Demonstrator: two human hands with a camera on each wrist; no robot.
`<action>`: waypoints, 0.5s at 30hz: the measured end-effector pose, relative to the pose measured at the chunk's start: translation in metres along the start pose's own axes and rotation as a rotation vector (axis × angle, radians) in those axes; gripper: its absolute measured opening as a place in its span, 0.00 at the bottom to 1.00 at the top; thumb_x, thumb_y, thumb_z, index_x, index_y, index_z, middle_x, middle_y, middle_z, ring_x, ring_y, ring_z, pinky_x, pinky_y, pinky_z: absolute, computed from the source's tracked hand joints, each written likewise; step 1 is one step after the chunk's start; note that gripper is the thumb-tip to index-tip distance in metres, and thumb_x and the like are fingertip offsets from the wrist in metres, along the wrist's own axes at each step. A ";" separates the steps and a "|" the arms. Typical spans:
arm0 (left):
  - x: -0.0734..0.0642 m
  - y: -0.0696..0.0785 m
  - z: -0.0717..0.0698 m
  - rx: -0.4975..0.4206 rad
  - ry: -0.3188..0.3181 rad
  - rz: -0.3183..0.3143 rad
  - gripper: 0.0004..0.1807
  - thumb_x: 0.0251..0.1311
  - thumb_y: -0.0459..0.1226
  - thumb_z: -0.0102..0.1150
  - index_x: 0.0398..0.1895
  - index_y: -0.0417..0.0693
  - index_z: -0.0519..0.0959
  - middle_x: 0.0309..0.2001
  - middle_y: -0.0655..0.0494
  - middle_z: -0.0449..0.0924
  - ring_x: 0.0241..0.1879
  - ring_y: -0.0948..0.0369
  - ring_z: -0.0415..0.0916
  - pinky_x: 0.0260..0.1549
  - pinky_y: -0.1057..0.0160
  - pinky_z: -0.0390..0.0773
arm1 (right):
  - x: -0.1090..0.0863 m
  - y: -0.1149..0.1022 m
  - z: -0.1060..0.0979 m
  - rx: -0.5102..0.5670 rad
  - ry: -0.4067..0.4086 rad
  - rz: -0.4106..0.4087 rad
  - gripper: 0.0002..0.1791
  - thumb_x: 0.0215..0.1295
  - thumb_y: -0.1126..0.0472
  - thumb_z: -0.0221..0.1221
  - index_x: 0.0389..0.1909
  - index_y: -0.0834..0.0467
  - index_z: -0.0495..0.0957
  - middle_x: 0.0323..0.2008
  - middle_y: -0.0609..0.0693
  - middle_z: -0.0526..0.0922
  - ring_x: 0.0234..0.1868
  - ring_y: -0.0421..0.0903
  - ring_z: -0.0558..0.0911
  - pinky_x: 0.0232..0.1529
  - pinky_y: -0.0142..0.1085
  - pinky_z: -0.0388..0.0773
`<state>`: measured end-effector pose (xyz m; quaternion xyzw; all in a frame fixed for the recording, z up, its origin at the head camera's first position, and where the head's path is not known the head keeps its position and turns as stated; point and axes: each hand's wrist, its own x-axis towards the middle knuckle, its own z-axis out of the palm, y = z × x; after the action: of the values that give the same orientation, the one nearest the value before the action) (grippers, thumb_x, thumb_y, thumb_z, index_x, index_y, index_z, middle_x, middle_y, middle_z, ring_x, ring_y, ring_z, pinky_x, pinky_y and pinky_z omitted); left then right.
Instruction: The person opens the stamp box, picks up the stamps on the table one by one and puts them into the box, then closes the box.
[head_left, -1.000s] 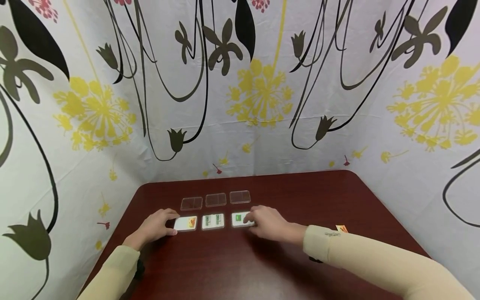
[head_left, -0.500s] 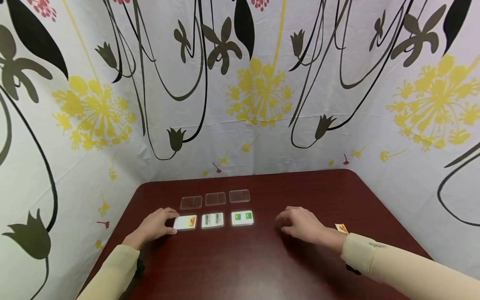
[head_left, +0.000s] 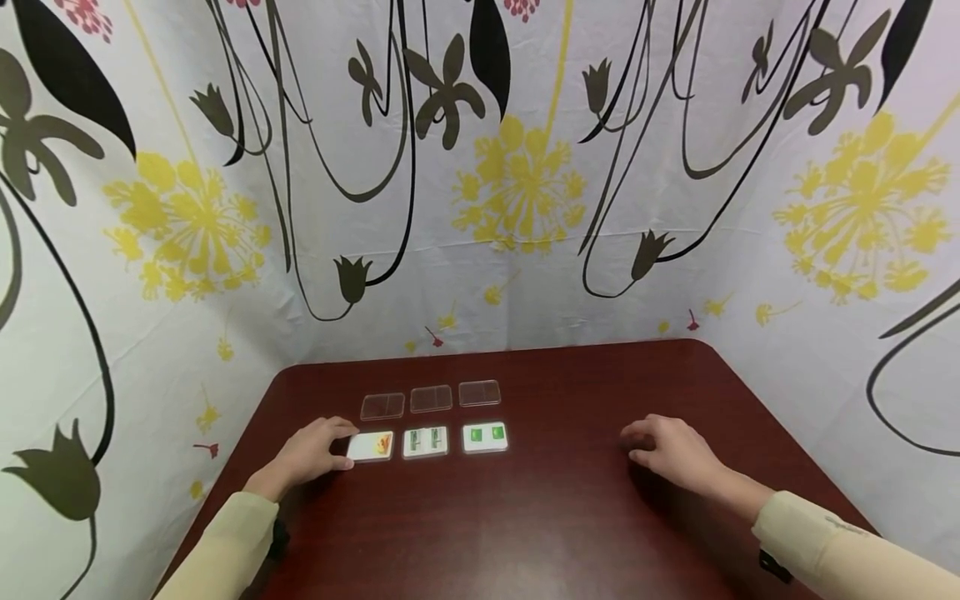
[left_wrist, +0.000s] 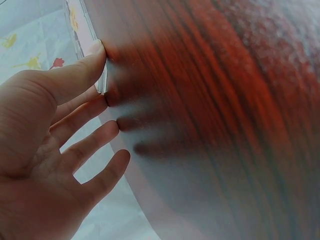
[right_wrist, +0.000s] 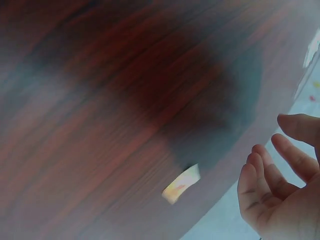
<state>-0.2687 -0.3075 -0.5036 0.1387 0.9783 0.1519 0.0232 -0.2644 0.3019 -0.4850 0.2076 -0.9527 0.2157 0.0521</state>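
Note:
My left hand (head_left: 311,450) holds the left end of a clear plastic case (head_left: 371,446) with a white inside and an orange picture. In the left wrist view its thumb and index finger sit at the edges of the case, the other fingers spread beside the table. Two similar white cases lie to the right, one with grey-green pictures (head_left: 425,442) and one with two green squares (head_left: 485,437). Over the right side of the table, my right hand (head_left: 675,450) has loosely bent fingers and holds nothing. A small yellow-orange picture piece (right_wrist: 181,185) lies on the table near it.
Three transparent lids or shallow trays (head_left: 382,406) form a row behind the cases. The dark red wooden table (head_left: 480,517) has rounded far corners. A patterned cloth (head_left: 517,292) hangs round its back and sides.
My right hand has left the case with green squares and moved right across the table, now covering the picture piece in the head view. My left hand has stayed at the left case.

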 end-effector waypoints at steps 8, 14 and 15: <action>0.000 0.000 -0.002 0.002 -0.002 0.001 0.31 0.56 0.43 0.75 0.63 0.45 0.79 0.63 0.46 0.74 0.60 0.45 0.71 0.51 0.41 0.74 | -0.016 0.032 -0.019 -0.026 0.055 0.074 0.16 0.58 0.63 0.71 0.48 0.53 0.87 0.39 0.49 0.83 0.34 0.45 0.82 0.28 0.38 0.74; -0.001 0.002 -0.003 -0.001 -0.001 0.006 0.31 0.56 0.42 0.75 0.63 0.44 0.79 0.63 0.46 0.74 0.60 0.45 0.71 0.51 0.41 0.74 | -0.024 0.049 -0.025 -0.032 0.059 0.122 0.14 0.57 0.64 0.70 0.46 0.54 0.87 0.41 0.51 0.85 0.37 0.47 0.81 0.27 0.39 0.72; -0.001 0.003 -0.003 -0.001 0.000 0.009 0.31 0.56 0.42 0.75 0.63 0.44 0.79 0.63 0.46 0.74 0.60 0.45 0.71 0.51 0.41 0.74 | -0.025 0.050 -0.025 -0.030 0.054 0.133 0.14 0.57 0.64 0.70 0.46 0.54 0.87 0.41 0.51 0.85 0.36 0.46 0.81 0.27 0.39 0.72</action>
<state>-0.2669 -0.3063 -0.5003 0.1431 0.9777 0.1524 0.0226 -0.2623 0.3634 -0.4868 0.1373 -0.9658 0.2097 0.0664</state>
